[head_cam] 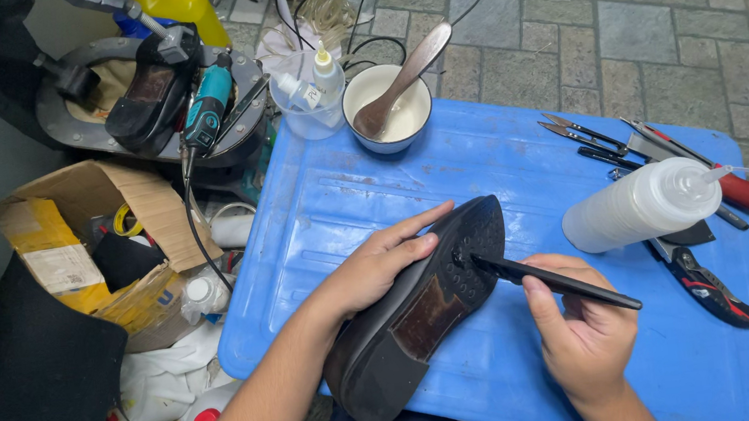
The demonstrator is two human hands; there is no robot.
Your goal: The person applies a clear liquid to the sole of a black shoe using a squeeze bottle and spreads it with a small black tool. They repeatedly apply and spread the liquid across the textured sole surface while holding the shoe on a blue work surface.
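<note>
We work over one blue plastic board (363, 188) set above a grey paved floor (634, 12). On it, one black shoe (424, 313) lies sole up, toe pointing away from us. Our left hand (372, 267) wraps its fingers around the shoe's edge; our right hand (586, 332) pinches one thin black tool (557, 282), its tip touching the sole. One white squeeze bottle (642, 203) lies to the right beside several hand tools (660, 159). One white bowl (388, 105) holds one spoon (402, 80). One cardboard box (96, 242) sits left.
</note>
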